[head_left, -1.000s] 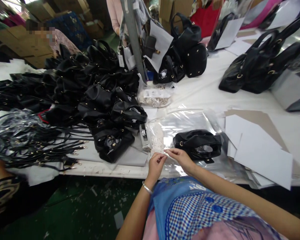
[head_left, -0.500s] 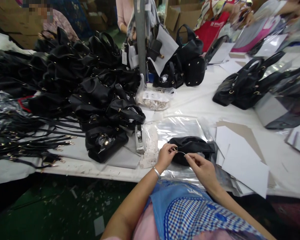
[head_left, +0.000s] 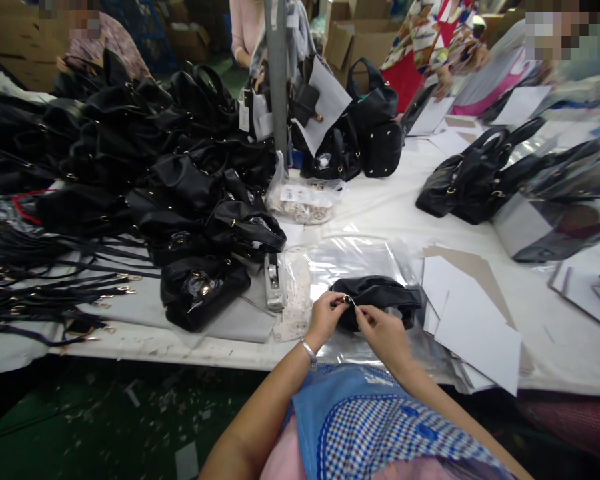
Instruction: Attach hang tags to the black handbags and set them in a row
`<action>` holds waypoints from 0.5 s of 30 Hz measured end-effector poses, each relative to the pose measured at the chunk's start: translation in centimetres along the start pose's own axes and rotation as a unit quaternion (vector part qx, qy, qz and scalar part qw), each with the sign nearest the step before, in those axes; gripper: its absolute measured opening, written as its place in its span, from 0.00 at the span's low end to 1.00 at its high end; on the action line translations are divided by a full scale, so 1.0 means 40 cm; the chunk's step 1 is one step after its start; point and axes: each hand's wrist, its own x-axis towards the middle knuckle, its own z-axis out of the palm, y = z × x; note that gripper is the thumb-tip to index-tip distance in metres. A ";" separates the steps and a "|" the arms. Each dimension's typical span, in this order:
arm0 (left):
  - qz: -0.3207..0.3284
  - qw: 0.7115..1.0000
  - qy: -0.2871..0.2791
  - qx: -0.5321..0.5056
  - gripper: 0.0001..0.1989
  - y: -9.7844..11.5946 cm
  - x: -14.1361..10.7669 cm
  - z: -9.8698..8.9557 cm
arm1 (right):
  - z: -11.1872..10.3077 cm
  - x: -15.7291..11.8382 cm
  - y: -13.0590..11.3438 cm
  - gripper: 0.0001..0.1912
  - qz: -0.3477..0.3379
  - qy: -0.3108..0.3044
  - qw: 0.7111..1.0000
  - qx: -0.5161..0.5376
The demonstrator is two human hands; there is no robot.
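A small black handbag (head_left: 380,293) lies on clear plastic sheets (head_left: 330,267) in front of me. At its left end, my left hand (head_left: 325,319) pinches a small gold-coloured metal fitting (head_left: 347,300) of the bag. My right hand (head_left: 383,333) is closed on a thin pale string (head_left: 352,302) close to that fitting, its fingertips almost meeting the left ones. How the string runs through the fitting is too small to tell. Left of the hands, a tape dispenser (head_left: 275,283) stands beside a pale patterned sheet (head_left: 296,303).
Black handbags (head_left: 205,287) are heaped on the left, with black straps (head_left: 45,287) in front. A plastic bag of small parts (head_left: 305,200) sits beyond the work. White cards (head_left: 475,327) lie to the right. A grey post (head_left: 279,80) rises at the back; other people work across the table.
My right hand has moved left towards the metal fitting, and the string's visible span has shortened. My left hand keeps its pinch. The whole view has shifted slightly.
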 end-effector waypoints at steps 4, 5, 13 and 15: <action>0.019 0.999 0.008 0.025 0.08 0.008 -0.002 -0.002 | 0.011 -0.004 0.002 0.16 -0.002 -0.012 1.000 0.019; 0.021 0.999 0.007 0.028 0.08 0.009 -0.002 -0.002 | 0.010 -0.008 0.000 0.16 -0.002 -0.009 1.000 0.022; 0.020 0.999 -0.008 0.028 0.10 0.001 -0.004 -0.007 | -0.015 -0.028 -0.015 0.14 0.008 0.012 1.000 0.024; 0.020 0.999 -0.011 0.026 0.09 -0.002 -0.004 -0.008 | -0.015 -0.027 -0.015 0.15 0.006 0.022 0.999 0.029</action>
